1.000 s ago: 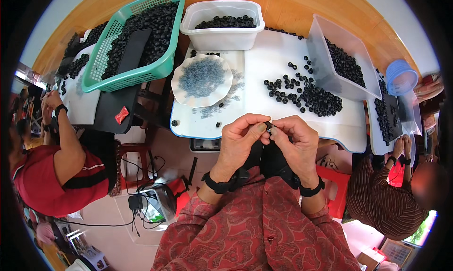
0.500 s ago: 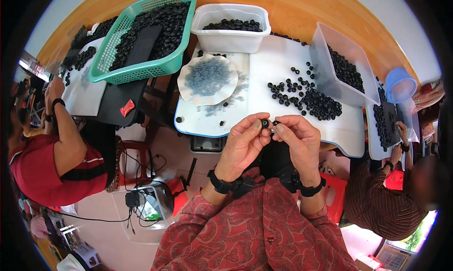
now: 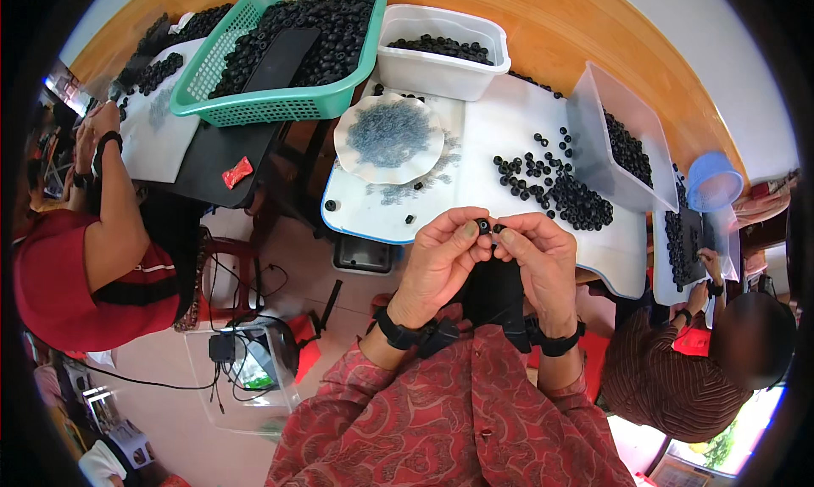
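My left hand [image 3: 437, 271] is closed in a pinch round a small black ring-like part [image 3: 484, 226], whose light centre faces up. Close beside it, my right hand [image 3: 547, 262] pinches a tiny dark piece [image 3: 498, 228], mostly covered by the fingertips and too small to name. Both hands meet in front of the table's near edge. Beyond them a loose pile of similar black parts [image 3: 582, 204] lies on the white tabletop [image 3: 475, 161]. To the left, a white wavy-rimmed plate [image 3: 346, 152] holds many fine grey wire-like bits, some spilled around it.
A green basket [image 3: 254, 107], a white tub [image 3: 441, 82] and a clear bin [image 3: 604, 161] hold black parts along the back. Co-workers sit at the left [image 3: 102, 275] and right [image 3: 678, 368]. A red packet [image 3: 237, 172] lies on a black surface. Cables [image 3: 242, 360] trail over a floor-level box.
The view has shifted slightly, so the table and containers sit differently in the picture. My hands stay together, with the black part turned a little in the left fingers.
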Available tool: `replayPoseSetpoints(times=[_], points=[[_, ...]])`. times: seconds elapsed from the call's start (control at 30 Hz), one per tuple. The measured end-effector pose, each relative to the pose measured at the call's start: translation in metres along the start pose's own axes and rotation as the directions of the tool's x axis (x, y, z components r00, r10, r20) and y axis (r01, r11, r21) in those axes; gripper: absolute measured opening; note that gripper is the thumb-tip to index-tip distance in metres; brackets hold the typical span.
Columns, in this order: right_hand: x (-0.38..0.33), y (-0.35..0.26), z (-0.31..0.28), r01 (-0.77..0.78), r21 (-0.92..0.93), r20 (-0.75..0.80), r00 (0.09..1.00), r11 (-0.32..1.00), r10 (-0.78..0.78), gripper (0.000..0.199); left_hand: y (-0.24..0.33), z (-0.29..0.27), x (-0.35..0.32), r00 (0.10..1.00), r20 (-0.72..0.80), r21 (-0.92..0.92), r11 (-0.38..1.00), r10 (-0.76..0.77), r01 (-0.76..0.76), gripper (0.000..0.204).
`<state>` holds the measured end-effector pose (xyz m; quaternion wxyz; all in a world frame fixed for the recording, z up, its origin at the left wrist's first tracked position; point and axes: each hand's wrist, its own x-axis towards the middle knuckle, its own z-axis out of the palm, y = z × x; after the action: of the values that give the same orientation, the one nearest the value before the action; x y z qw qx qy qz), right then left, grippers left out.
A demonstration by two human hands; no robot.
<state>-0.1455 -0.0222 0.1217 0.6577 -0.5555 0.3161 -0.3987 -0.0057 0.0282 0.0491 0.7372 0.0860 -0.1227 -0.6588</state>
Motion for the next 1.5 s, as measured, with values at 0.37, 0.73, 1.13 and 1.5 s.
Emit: replayPoseSetpoints(times=[0.37, 0.73, 1.13, 1.5], points=[[0.003, -0.005, 0.021, 0.0, -0.214, -0.031, 1.0, 0.977, -0.007, 0.016, 0.006, -0.003, 0.0, 0.997, 0.004, 0.02, 0.997, 0.078, -0.078, 0.022], [0.007, 0.0, 0.024, 0.011, -0.23, 0.011, 1.0, 0.973, -0.009, 0.015, 0.01, -0.006, -0.004, 0.987, -0.083, 0.205, 0.972, 0.136, -0.116, 0.023], [0.008, 0.004, 0.028, 0.015, -0.234, 0.0, 1.0, 0.972, -0.016, 0.014, 0.015, -0.002, -0.008, 0.984, -0.103, 0.29, 0.951, 0.145, -0.11, 0.023], [0.007, 0.006, 0.034, 0.018, -0.261, -0.046, 0.998, 0.965, -0.031, 0.013, 0.019, 0.0, -0.01, 0.98, -0.089, 0.394, 0.91, 0.176, -0.127, 0.023]])
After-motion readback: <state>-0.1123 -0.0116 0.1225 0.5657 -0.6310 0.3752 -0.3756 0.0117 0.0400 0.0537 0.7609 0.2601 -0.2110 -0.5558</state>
